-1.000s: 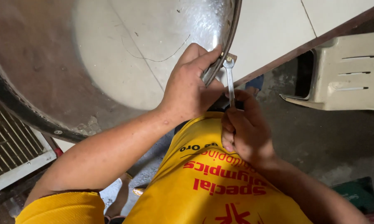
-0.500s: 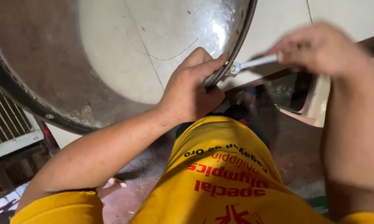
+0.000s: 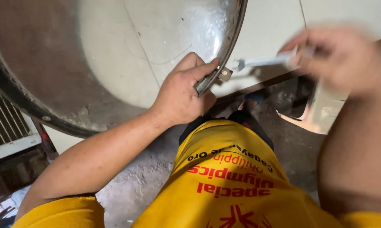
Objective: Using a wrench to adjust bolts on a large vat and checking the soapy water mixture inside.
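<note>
Fingers [image 3: 199, 69] of the left hand [image 3: 182, 95] curled tight over the rim [image 3: 230, 42] of the big metal drum [image 3: 114, 55], thumb below, holding it firm. Right hand [image 3: 342, 55], blurred, gripped a wrench [image 3: 262, 62] by the handle, its ring end just off the small nut [image 3: 224, 74] on the rim. The nut sat touching the left fingertips. The step looked like bolt work at the rim; seating the ring squarely on the nut seemed the next need, clear of those fingertips.

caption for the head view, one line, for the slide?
Left hand grips the rim of a large round metal drum while the blurred right hand holds a wrench beside a rim bolt.
</note>
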